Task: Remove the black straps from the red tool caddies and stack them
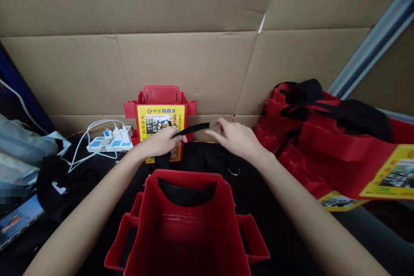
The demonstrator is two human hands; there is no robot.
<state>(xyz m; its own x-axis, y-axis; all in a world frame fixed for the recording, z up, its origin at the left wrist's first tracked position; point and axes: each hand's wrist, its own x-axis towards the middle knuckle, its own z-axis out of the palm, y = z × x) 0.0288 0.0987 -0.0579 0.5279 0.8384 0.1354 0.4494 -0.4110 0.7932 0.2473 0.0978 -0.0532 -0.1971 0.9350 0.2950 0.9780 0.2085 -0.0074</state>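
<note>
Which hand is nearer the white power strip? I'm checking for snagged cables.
Left. The left hand, pinching a black strap, sits just right of the power strip; the right hand lies farther right.

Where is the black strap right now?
In the head view, centre: the black strap is pinched in the left hand, in front of the labelled red bag, just left of the right hand.

Soft even light, dim foreground, wide-angle bending and blur at edges.

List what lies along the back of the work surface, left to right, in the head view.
White power strip → upright red bag with yellow label → left hand holding a black strap → right hand → pile of red bags.
</note>
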